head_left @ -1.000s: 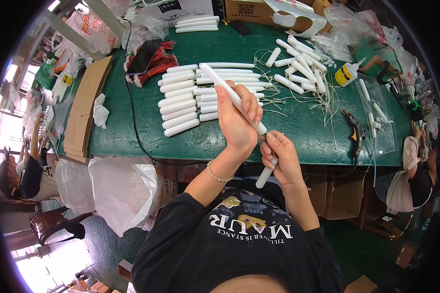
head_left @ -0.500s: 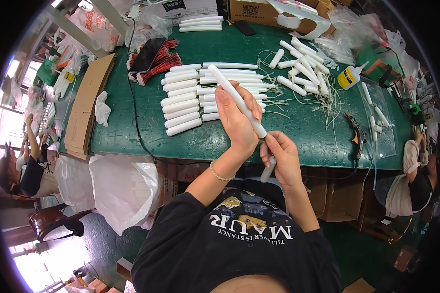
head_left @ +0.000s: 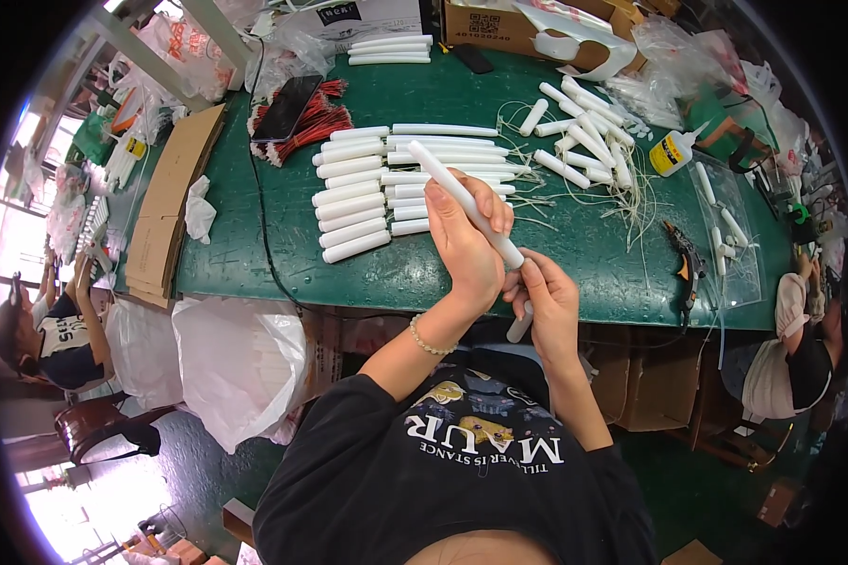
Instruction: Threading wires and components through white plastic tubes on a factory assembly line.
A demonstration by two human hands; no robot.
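My left hand (head_left: pixel 469 235) is closed round a long white tube (head_left: pixel 435 168), which slants from upper left down to my right hand. At its lower end the fingers of my right hand (head_left: pixel 550 299) are pinched together. Below those fingers hangs a shorter greyish-white tube (head_left: pixel 519 326), held in the right hand; its upper part is hidden. Beyond my hands lie stacked rows of thick short white tubes (head_left: pixel 356 239) and longer white tubes with thin wires (head_left: pixel 443 129). Farther right is a loose heap of white tubes (head_left: pixel 589 139) with tangled pale wires.
On the green table (head_left: pixel 301 273) lie a phone (head_left: pixel 287 108) on red wire bundles, a yellow-labelled bottle (head_left: pixel 672 153) and a glue gun (head_left: pixel 685 268). Flat cardboard (head_left: pixel 165 221) lies left. A white bag (head_left: pixel 236 367) stands below the edge. Co-workers sit at both sides.
Both hands and the long tube have shifted slightly right, and the tube's upper tip sits lower. Less of the short tube shows beneath my right hand. The left co-worker has moved.
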